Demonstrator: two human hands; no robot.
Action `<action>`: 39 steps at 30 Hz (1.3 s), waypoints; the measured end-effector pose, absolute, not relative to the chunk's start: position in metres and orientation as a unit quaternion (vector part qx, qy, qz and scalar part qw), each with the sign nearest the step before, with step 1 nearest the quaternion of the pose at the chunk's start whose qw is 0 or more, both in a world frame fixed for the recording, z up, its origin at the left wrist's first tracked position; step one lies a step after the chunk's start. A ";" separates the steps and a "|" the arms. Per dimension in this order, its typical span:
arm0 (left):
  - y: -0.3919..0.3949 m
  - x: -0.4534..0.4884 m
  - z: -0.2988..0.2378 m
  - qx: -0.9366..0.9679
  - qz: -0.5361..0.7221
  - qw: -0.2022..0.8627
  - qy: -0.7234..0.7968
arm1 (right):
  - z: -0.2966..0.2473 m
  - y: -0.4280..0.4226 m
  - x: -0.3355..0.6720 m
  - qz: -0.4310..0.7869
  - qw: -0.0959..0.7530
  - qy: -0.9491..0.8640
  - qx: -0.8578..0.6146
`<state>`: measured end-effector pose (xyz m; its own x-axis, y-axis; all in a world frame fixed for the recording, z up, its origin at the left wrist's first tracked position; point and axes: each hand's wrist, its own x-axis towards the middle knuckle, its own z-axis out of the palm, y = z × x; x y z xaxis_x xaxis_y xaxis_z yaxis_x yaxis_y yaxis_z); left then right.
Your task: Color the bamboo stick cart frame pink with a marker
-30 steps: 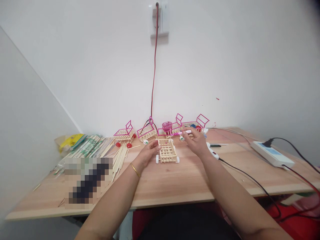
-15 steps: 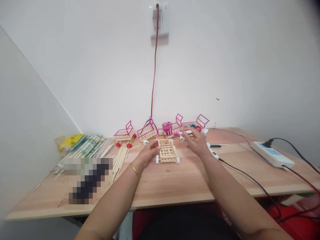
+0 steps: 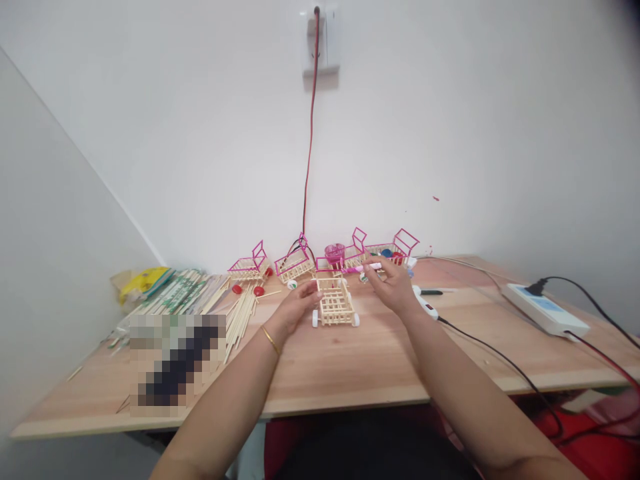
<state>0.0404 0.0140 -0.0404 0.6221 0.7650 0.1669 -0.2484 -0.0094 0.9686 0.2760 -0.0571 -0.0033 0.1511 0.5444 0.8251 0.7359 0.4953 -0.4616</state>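
A small cart (image 3: 336,307) built of pale wooden sticks stands on white wheels in front of me. Its far handle frame is painted pink, while the basket sticks are bare. My left hand (image 3: 299,305) grips the left side of the cart with its fingertips. Held between the fingers of my right hand (image 3: 391,283) is a pink paintbrush (image 3: 367,267), its tip pointing left near the pink handle frame. Just behind the cart stands a clear cup of pink paint (image 3: 335,254).
Several pink-trimmed stick carts line the wall, one at the left (image 3: 249,267). Loose sticks (image 3: 241,320) and packaged sticks (image 3: 175,291) lie left. A white power strip (image 3: 545,309) and a corded white tool (image 3: 427,305) sit right. A blurred patch (image 3: 177,363) hides the front left.
The paintbrush and my right hand have shifted very slightly to the left. My left hand and the cart stay in place.
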 end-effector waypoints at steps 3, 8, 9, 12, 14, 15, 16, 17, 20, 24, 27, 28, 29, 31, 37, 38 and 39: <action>0.015 0.041 -0.042 0.600 0.379 0.670 0.216 | -0.004 -0.056 0.277 -0.080 0.571 -0.647 -0.499; 0.015 0.040 -0.042 0.600 0.379 0.670 0.216 | -0.005 -0.055 0.279 -0.072 0.571 -0.650 -0.497; 0.015 0.040 -0.042 0.600 0.378 0.671 0.216 | -0.005 -0.055 0.278 -0.073 0.572 -0.651 -0.494; 0.014 0.040 -0.040 0.597 0.377 0.673 0.219 | -0.005 -0.055 0.278 -0.081 0.572 -0.654 -0.489; 0.014 0.040 -0.040 0.597 0.375 0.675 0.219 | -0.005 -0.055 0.277 -0.088 0.577 -0.647 -0.491; 0.014 0.040 -0.040 0.597 0.373 0.676 0.218 | -0.005 -0.055 0.278 -0.089 0.582 -0.641 -0.493; 0.014 0.040 -0.040 0.599 0.371 0.676 0.217 | -0.005 -0.055 0.278 -0.087 0.587 -0.634 -0.496; 0.015 0.040 -0.040 0.600 0.370 0.676 0.215 | -0.005 -0.055 0.278 -0.081 0.593 -0.626 -0.500; 0.016 0.040 -0.042 0.601 0.373 0.674 0.215 | -0.004 -0.056 0.278 -0.067 0.603 -0.616 -0.503; 0.016 0.040 -0.043 0.594 0.376 0.675 0.223 | -0.003 -0.056 0.276 -0.076 0.595 -0.635 -0.487; 0.016 0.040 -0.043 0.594 0.375 0.677 0.220 | -0.001 -0.056 0.273 -0.088 0.587 -0.648 -0.477; 0.016 0.041 -0.043 0.595 0.375 0.677 0.217 | -0.001 -0.055 0.272 -0.094 0.587 -0.649 -0.474; 0.016 0.041 -0.043 0.596 0.375 0.677 0.216 | 0.000 -0.055 0.271 -0.100 0.589 -0.650 -0.469; 0.017 0.041 -0.044 0.597 0.376 0.676 0.213 | 0.002 -0.054 0.269 -0.113 0.592 -0.652 -0.459; 0.021 0.041 -0.048 0.604 0.375 0.669 0.216 | 0.007 -0.053 0.264 -0.194 0.560 -0.689 -0.417; 0.021 0.041 -0.048 0.604 0.377 0.668 0.217 | 0.007 -0.053 0.264 -0.212 0.549 -0.697 -0.409; 0.022 0.041 -0.048 0.605 0.378 0.666 0.218 | 0.007 -0.053 0.264 -0.229 0.537 -0.705 -0.403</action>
<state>0.0410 0.0216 -0.0482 0.6200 0.7666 0.1670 -0.2400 -0.0174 0.9706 0.2638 -0.0533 0.0072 -0.0982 0.3214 0.9418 0.8137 0.5708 -0.1100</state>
